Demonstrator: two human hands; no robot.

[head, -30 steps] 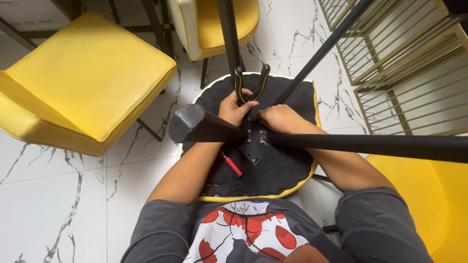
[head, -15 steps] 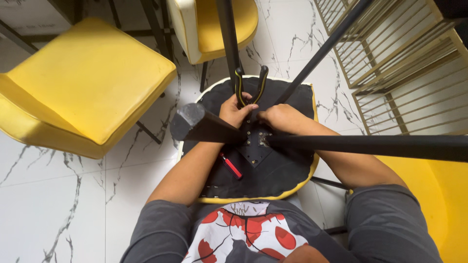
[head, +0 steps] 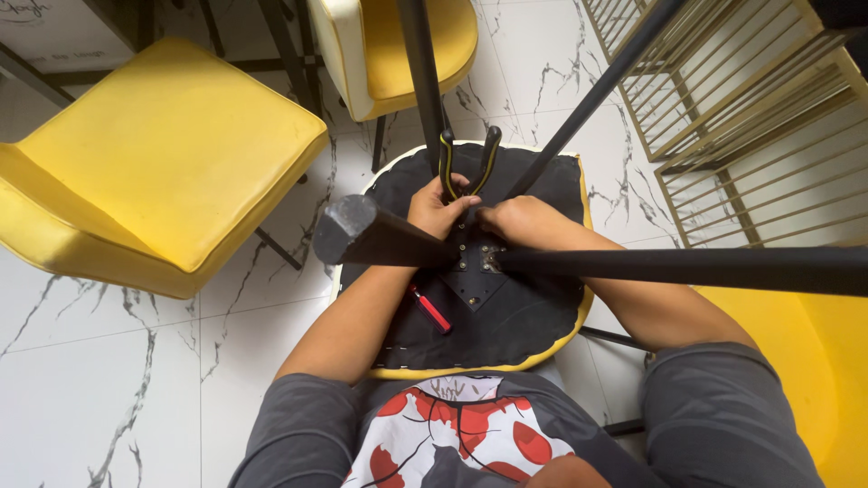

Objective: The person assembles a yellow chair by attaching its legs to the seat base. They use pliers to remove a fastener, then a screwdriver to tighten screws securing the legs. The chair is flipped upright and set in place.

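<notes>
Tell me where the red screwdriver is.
In the head view, the red screwdriver lies on the upturned seat's black underside, beside the left forearm, just left of the metal bracket.

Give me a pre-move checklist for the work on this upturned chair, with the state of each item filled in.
1. Pliers held: ok. The left hand grips the black and yellow handles.
2. Pliers tip on a fastener: cannot tell. Both hands hide the tip.
3. Right hand steadying the work: ok. It rests at the centre of the metal bracket, beside the left hand.
4. Chair seat stable: ok. It lies upside down in front of the person, black underside up, legs pointing out.
5. Red screwdriver within reach: ok. It lies loose on the underside beside the left forearm.
6. Bracket screws all in place: cannot tell, too small to see.
</notes>
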